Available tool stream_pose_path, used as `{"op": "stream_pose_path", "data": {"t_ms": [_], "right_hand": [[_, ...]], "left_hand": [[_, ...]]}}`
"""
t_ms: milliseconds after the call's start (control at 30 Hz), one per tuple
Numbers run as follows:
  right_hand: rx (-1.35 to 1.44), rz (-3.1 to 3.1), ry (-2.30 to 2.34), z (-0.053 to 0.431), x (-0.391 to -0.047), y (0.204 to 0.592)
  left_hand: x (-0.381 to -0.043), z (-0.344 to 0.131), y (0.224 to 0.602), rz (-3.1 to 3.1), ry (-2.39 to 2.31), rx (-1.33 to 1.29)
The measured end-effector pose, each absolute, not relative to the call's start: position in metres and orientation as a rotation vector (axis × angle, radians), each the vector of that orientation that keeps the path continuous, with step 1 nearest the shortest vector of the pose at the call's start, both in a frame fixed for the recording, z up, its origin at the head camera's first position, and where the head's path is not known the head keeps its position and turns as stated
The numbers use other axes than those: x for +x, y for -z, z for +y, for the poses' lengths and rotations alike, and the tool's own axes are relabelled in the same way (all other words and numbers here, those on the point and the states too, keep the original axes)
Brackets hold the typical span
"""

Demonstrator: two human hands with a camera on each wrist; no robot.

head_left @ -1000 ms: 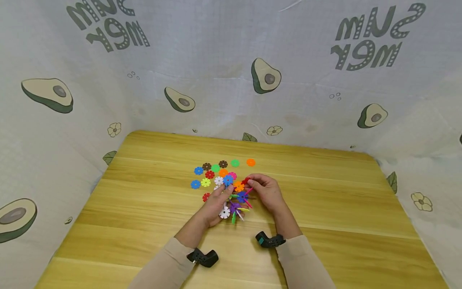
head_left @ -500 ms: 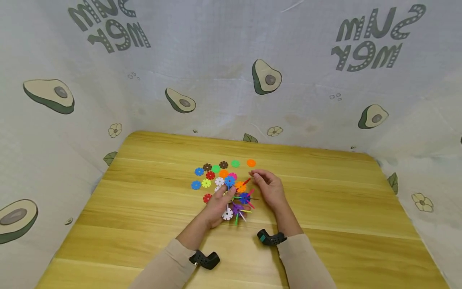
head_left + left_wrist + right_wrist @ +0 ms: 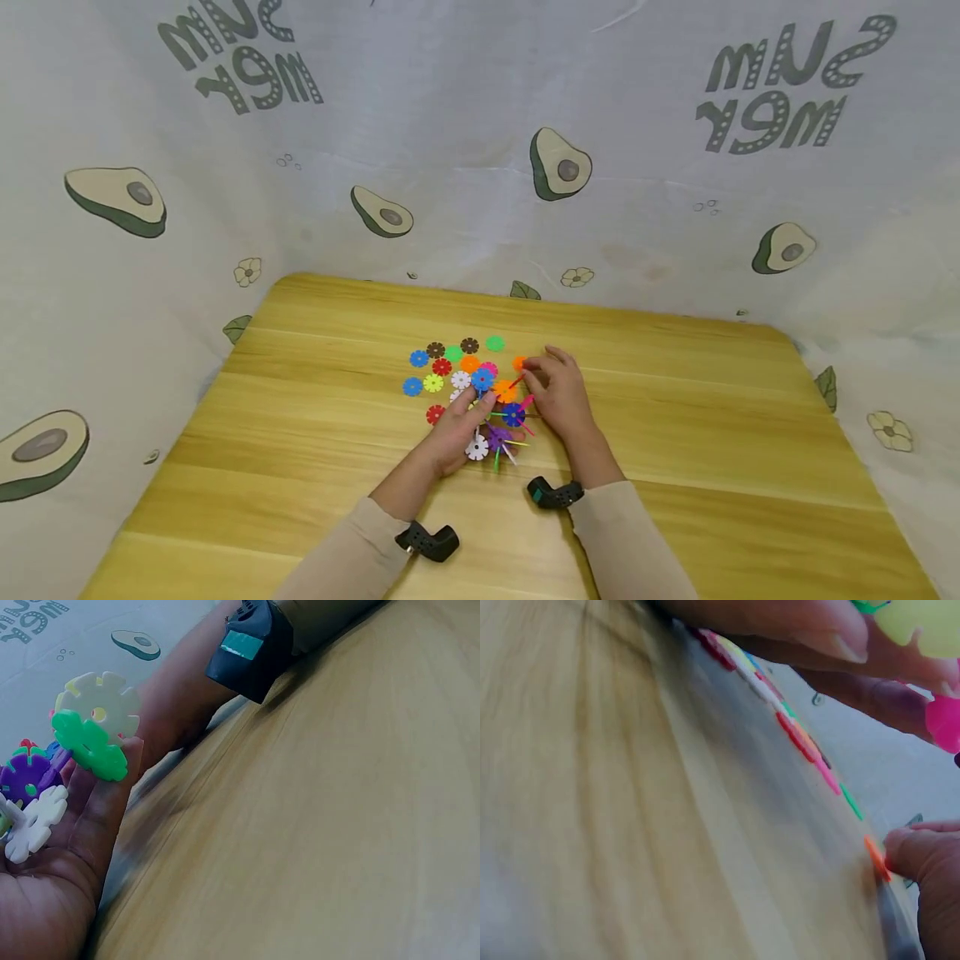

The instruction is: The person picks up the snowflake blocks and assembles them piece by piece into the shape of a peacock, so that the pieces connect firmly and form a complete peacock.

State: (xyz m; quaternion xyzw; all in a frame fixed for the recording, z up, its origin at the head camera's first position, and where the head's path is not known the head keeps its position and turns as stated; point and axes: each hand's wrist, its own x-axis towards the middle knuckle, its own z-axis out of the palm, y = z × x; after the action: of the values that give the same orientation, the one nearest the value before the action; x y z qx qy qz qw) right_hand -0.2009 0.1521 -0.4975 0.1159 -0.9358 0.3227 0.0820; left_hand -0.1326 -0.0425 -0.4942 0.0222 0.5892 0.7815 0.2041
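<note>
My left hand (image 3: 457, 433) grips a cluster of slotted interlocking discs joined at angles, with a purple disc (image 3: 26, 780), a green disc (image 3: 90, 746) and a white disc (image 3: 36, 823) showing. A light blue disc (image 3: 482, 379) and a dark blue disc (image 3: 513, 414) belong to the same cluster. An inserted red disc (image 3: 517, 380) juts from its orange disc (image 3: 507, 391). My right hand (image 3: 558, 396) touches a loose orange disc (image 3: 877, 859) with its fingertips; the disc appears edge-on and low along the tabletop in the right wrist view.
Several loose discs lie behind and left of the cluster, among them a green disc (image 3: 495, 342), a brown disc (image 3: 469, 345), a yellow disc (image 3: 433, 382) and a blue disc (image 3: 412, 387). The wooden table (image 3: 675, 417) meets a patterned cloth (image 3: 645, 208) at the back.
My right hand has left the red disc fixed in the cluster and reached the loose orange disc at the back right. That disc has shifted toward me. My left hand keeps its hold.
</note>
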Motion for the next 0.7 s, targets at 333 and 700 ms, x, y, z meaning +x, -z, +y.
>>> {"op": "stream_pose_path", "data": {"t_ms": [333, 700], "right_hand": [[0.124, -2.926, -0.829, 0.152, -0.197, 0.495], [0.271, -2.484, -1.866, 0.163, -0.193, 0.497]], "left_hand": [[-0.135, -0.045, 0.499, 1.658, -2.192, 0.078], [-0.134, -0.044, 0.5, 1.624, -2.224, 0.001]]}}
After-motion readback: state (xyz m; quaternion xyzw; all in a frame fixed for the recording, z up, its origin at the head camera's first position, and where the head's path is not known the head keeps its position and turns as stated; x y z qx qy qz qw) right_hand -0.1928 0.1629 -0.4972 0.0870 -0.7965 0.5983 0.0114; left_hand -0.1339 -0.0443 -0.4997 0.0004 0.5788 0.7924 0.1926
